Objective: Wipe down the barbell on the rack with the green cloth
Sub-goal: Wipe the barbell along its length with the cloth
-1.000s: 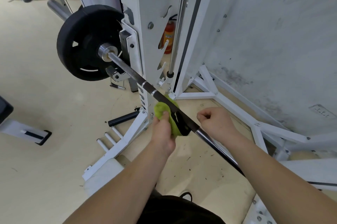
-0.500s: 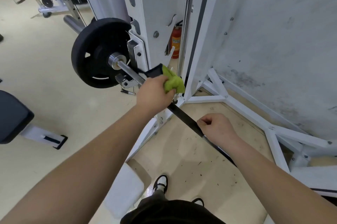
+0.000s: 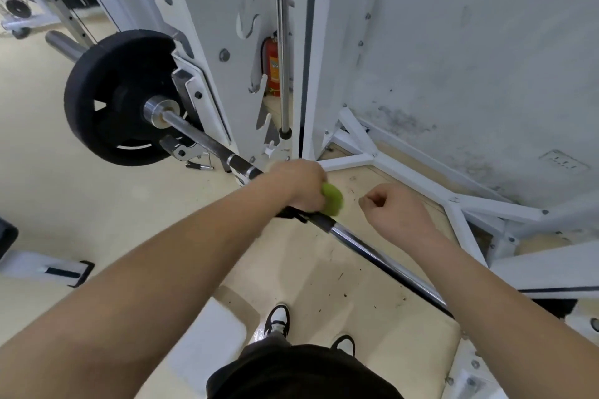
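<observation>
The steel barbell (image 3: 369, 244) runs diagonally from a black weight plate (image 3: 110, 100) at the left down to the lower right, resting on the white rack (image 3: 210, 41). My left hand (image 3: 299, 184) grips the green cloth (image 3: 333, 199) around the bar's middle, over a black section. Only a bunched corner of the cloth shows past my fingers. My right hand (image 3: 393, 212) hovers as a loose fist just beyond the bar, to the right of the cloth, holding nothing.
A white wall and the rack's floor braces (image 3: 421, 178) lie to the right. A red fire extinguisher (image 3: 272, 67) stands behind the upright. A bench foot (image 3: 48, 269) sits at the left, and my shoes (image 3: 275, 320) are below the bar.
My left hand has slid the cloth back down the bar from near the collar toward the middle. My right hand has come off the bar and now floats beside it.
</observation>
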Tool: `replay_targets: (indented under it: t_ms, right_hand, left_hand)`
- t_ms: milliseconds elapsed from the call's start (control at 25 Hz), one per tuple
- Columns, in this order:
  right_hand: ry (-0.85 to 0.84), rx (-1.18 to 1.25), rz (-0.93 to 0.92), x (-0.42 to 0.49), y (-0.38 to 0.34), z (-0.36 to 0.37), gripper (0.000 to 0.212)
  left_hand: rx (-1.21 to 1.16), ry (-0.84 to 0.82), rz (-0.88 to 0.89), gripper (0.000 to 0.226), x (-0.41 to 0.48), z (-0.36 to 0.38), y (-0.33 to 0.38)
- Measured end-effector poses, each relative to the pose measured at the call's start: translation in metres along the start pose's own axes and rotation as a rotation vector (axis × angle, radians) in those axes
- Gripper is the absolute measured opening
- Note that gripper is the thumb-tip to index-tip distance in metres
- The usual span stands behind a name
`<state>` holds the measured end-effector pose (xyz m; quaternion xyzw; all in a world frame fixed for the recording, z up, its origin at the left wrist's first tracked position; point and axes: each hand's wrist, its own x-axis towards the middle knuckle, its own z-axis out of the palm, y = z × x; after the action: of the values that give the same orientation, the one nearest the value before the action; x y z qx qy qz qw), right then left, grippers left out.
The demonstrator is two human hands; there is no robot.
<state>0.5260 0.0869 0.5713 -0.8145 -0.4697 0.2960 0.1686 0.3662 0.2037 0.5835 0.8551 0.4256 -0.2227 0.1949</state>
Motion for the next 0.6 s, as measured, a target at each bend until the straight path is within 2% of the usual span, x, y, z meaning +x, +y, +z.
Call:
replay_targets:
  t_ms: [120,240,320,480,520,600]
  right_hand:
    - [0.015,0.070,0.011,0.000,0.006,0.001,0.028]
    - [0.001,0.109,0.002,-0.001,0.002,0.006,0.024]
    - [-0.016,0.101,-0.032,-0.003,0.000,0.003,0.024]
    - [-0.065,0.097,-0.085,-0.002,-0.002,0.000,0.029]
    - [-0.078,0.097,-0.096,-0.001,-0.003,0.004,0.028]
    - [-0.092,0.083,-0.105,0.002,-0.005,0.008,0.020]
  left_hand:
    - [0.169,0.140,-0.124,0.024,0.002,0.003,-0.008]
    - [0.069,0.221,0.094,0.023,-0.015,0.036,0.022]
    - [-0.060,0.273,0.166,0.021,-0.022,0.045,0.003]
    - [-0.106,0.453,-0.108,0.016,-0.021,0.046,-0.039]
    - [-0.135,0.491,-0.131,0.017,-0.023,0.051,-0.028]
    - [-0.233,0.555,-0.034,0.021,-0.032,0.064,0.010]
